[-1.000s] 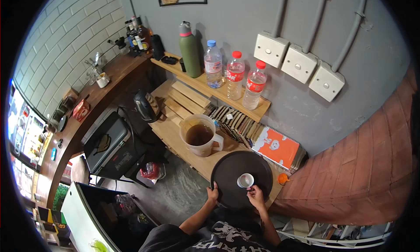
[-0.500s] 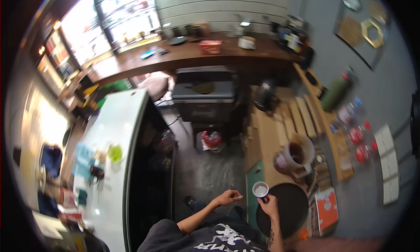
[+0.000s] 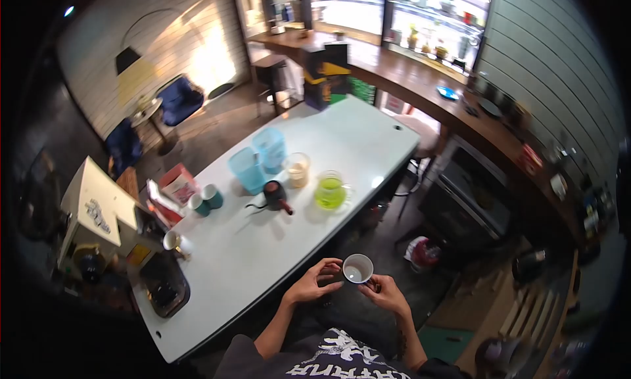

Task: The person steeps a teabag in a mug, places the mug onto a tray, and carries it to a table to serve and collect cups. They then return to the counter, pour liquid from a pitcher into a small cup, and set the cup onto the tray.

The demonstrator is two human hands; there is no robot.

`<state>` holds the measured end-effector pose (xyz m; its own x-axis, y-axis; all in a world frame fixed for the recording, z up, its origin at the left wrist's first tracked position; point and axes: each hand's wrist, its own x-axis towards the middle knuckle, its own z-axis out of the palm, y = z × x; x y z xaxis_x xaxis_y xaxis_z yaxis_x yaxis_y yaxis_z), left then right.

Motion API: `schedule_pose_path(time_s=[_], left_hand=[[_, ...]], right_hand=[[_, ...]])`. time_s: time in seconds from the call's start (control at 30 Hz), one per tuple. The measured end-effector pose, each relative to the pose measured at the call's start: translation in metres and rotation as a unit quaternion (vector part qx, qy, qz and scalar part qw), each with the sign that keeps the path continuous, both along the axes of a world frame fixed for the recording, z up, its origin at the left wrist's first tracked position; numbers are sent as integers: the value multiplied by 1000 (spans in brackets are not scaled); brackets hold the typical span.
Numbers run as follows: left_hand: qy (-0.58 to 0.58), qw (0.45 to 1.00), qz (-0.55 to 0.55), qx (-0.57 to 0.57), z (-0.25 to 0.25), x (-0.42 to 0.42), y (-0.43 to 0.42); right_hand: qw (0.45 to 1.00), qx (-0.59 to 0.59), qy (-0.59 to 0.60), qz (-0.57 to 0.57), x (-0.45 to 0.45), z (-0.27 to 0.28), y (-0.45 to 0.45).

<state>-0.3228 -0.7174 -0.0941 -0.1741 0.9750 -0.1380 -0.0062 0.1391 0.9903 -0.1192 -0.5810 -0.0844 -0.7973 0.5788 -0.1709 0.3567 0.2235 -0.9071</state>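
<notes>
A small white-rimmed cup (image 3: pixel 357 268) is held over the floor gap, just off the front edge of the white table (image 3: pixel 263 247). My right hand (image 3: pixel 386 293) grips it by the handle side. Close to the cup's left side, my left hand (image 3: pixel 315 282) has its fingers curved and apart, holding nothing. On the table are a glass of green liquid (image 3: pixel 330 192), a dark kettle with a thin spout (image 3: pixel 275 196), a pale cup (image 3: pixel 297 171) and two light blue containers (image 3: pixel 246 171).
Two teal cups (image 3: pixel 211 196), a white mug (image 3: pixel 177 243) and a black tray (image 3: pixel 165 287) are on the table's left part. A cream machine (image 3: pixel 98 208) stands beyond. A wooden counter (image 3: pixel 407 80) runs along the windows. A grey box (image 3: pixel 470 188) sits at right.
The view has swung left from the shelf and round tray to the white table. My right hand has lifted the cup off the tray, and my left hand has let go of the tray's edge.
</notes>
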Motion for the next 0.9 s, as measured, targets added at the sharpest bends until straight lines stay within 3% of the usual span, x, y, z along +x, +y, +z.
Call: schedule_pose_path(time_s=[0.13,0.37,0.6,0.9], left_hand=[[1,997,68,28,-3,-40,-39],[73,952,296,31,-15,-59,-71],[197,836,512,13,-33,-78,-80],[211,721,659,-9,-52,-87,-111]], right_hand=[[991,-8,1,133,-76,5,1],[937,6,33,349,-181,1,-9],[871,-29,51,488,-263,-21,-21],[808,-19,87,583,-331,-36,-62]])
